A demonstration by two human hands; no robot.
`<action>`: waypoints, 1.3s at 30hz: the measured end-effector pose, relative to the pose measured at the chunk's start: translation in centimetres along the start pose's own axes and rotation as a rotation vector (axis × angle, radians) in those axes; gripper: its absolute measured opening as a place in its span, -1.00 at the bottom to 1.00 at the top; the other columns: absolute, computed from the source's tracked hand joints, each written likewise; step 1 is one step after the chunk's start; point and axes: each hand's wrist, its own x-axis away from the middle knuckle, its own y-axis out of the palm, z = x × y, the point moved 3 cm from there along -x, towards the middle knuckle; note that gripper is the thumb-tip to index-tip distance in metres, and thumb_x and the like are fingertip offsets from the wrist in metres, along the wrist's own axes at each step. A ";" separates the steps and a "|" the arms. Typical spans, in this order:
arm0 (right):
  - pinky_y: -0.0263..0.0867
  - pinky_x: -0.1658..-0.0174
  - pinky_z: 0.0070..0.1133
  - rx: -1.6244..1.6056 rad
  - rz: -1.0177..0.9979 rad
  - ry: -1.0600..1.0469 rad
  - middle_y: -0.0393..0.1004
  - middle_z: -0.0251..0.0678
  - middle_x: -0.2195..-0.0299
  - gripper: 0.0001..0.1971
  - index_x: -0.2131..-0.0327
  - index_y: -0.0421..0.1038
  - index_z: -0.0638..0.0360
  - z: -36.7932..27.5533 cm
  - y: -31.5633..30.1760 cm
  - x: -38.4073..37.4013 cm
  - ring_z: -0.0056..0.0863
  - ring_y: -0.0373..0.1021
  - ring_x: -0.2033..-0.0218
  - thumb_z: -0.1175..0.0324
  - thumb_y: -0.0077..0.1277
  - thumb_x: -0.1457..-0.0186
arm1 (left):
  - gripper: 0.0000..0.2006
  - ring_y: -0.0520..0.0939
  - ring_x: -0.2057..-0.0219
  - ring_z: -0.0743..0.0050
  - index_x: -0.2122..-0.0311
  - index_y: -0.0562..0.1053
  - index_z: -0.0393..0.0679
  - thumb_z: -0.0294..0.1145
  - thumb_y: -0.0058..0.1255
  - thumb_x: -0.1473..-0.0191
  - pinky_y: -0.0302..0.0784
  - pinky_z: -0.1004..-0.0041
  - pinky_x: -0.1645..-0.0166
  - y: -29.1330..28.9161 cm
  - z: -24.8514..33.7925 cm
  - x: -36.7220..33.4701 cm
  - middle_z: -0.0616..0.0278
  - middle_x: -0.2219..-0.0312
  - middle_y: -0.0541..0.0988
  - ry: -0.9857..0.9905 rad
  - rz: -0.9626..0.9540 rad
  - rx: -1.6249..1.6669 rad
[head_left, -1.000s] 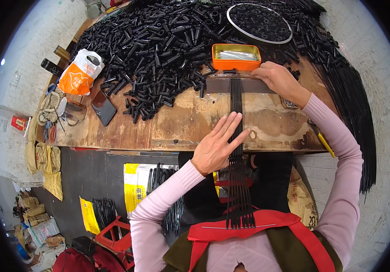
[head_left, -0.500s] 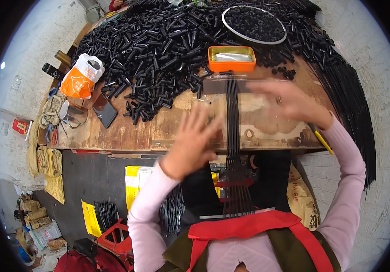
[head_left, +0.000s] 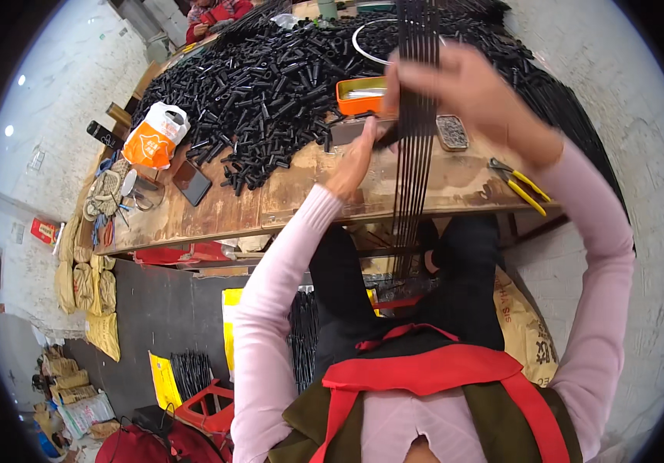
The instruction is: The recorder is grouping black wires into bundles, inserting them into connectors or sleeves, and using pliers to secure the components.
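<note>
My right hand (head_left: 463,89) wraps round a bundle of thin black rods (head_left: 414,154) near its upper part. The bundle is raised over the table's front edge, its lower ends spreading out between my knees. To the left of the rods is my left hand (head_left: 355,158), its fingers closing toward a short dark piece (head_left: 386,137) beside the bundle. The rods partly hide those fingers, and I cannot make out that piece. Behind my hands, an orange tin (head_left: 359,108) with pale contents stands on the wooden table (head_left: 293,197), with a small tray (head_left: 453,133) of tiny bits to its right.
A large heap of black tubes (head_left: 270,100) covers the table's back. Yellow-handled pliers (head_left: 528,189) lie at the right edge. A phone (head_left: 191,183) and an orange-white plastic bag (head_left: 154,143) are at left. Another person (head_left: 216,15) sits at the far side.
The rods, lying across the table's front half second ago, are now lifted in my right hand. My left hand has moved in beside them. The small tray and pliers show more fully.
</note>
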 end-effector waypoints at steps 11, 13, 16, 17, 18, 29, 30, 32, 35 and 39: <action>0.35 0.25 -0.42 0.848 0.401 -0.120 0.43 -0.23 0.37 -0.67 0.21 0.36 0.32 -9.5 -0.5 0.3 -0.39 0.43 0.33 0.20 0.10 -0.17 | -0.85 0.51 0.54 0.54 0.25 0.32 -0.27 -0.43 -0.27 -0.33 0.46 0.46 0.39 5.7 11.1 11.8 0.28 0.59 0.46 0.110 0.103 0.272; 0.33 0.18 -0.40 1.227 0.461 -0.571 0.40 -0.17 0.29 -0.61 0.17 0.34 0.32 -8.9 0.5 3.1 -0.36 0.40 0.23 0.17 0.12 -0.11 | -0.86 0.52 0.57 0.48 0.26 0.31 -0.30 -0.44 -0.22 -0.30 0.43 0.43 0.45 3.6 9.9 10.8 0.23 0.60 0.47 0.093 0.271 -0.001; 0.30 0.04 -0.41 1.554 0.265 -1.150 0.39 -0.20 0.25 -0.69 0.19 0.33 0.24 -6.3 4.8 4.9 -0.35 0.35 0.11 0.26 0.06 -0.06 | -0.96 0.55 0.47 0.10 0.26 0.29 -0.28 -0.55 -0.16 -0.19 0.45 0.25 0.37 1.6 10.8 10.4 0.04 0.52 0.48 0.177 0.446 -0.513; 0.33 0.08 -0.43 1.748 0.098 -0.989 0.40 -0.26 0.35 -0.77 0.23 0.35 0.22 -4.2 5.6 5.0 -0.37 0.39 0.19 0.31 0.01 -0.08 | -0.92 0.55 0.39 0.05 0.25 0.29 -0.26 -0.57 -0.13 -0.14 0.45 0.23 0.31 1.6 12.2 10.2 -0.01 0.44 0.49 0.367 0.500 -0.707; 0.35 0.11 -0.44 1.919 -0.080 -0.814 0.41 -0.31 0.45 -0.84 0.27 0.36 0.21 -1.8 6.3 5.1 -0.39 0.42 0.26 0.36 -0.03 -0.09 | -0.88 0.55 0.30 0.00 0.24 0.29 -0.25 -0.59 -0.10 -0.08 0.46 0.22 0.24 1.7 13.6 10.2 -0.05 0.36 0.50 0.559 0.548 -0.900; 0.01 0.64 -0.73 -0.298 0.615 -0.225 0.19 -0.56 0.65 -0.65 0.37 0.29 0.10 7.7 5.4 4.9 -0.76 0.08 0.71 0.03 -0.19 -0.33 | -0.58 0.54 0.10 0.43 -0.14 0.31 -0.24 -0.44 0.04 -0.18 0.44 0.43 0.00 8.5 4.3 11.8 0.16 0.07 0.54 -0.084 -0.175 0.254; 0.11 0.59 -0.73 -0.098 0.715 -0.249 0.23 -0.53 0.66 -0.63 0.35 0.30 0.12 10.2 5.9 5.7 -0.73 0.15 0.69 0.01 -0.17 -0.32 | -0.59 0.52 0.08 0.53 -0.14 0.31 -0.24 -0.41 0.02 -0.21 0.43 0.47 -0.02 9.5 0.8 11.7 0.23 0.06 0.54 -0.098 -0.227 0.341; 0.21 0.53 -0.72 -0.201 0.746 -0.037 0.37 -0.49 0.56 -0.64 0.29 0.37 0.20 15.2 7.6 7.9 -0.74 0.28 0.58 0.06 -0.16 -0.32 | -0.61 0.52 0.15 0.57 -0.13 0.32 -0.24 -0.45 0.01 -0.21 0.45 0.50 0.01 10.4 -3.3 12.7 0.28 0.14 0.55 -0.089 -0.313 0.233; 0.05 0.59 -0.74 -0.151 0.721 0.048 0.28 -0.54 0.61 -0.62 0.34 0.35 0.16 19.0 10.9 10.0 -0.79 0.14 0.65 0.04 -0.23 -0.35 | -0.75 0.49 0.14 0.59 0.03 0.42 -0.31 -0.59 -0.02 -0.17 0.43 0.44 0.00 11.5 -6.0 16.5 0.28 0.17 0.57 -0.060 -0.336 0.194; 0.02 0.59 -0.71 -0.259 0.735 0.243 0.21 -0.54 0.66 -0.64 0.36 0.31 0.10 23.0 14.9 13.6 -0.75 0.11 0.68 0.07 -0.30 -0.37 | -0.73 0.50 0.15 0.54 0.00 0.42 -0.30 -0.46 0.01 -0.21 0.46 0.43 0.04 14.3 -12.0 22.9 0.30 0.20 0.58 -0.536 -0.453 0.359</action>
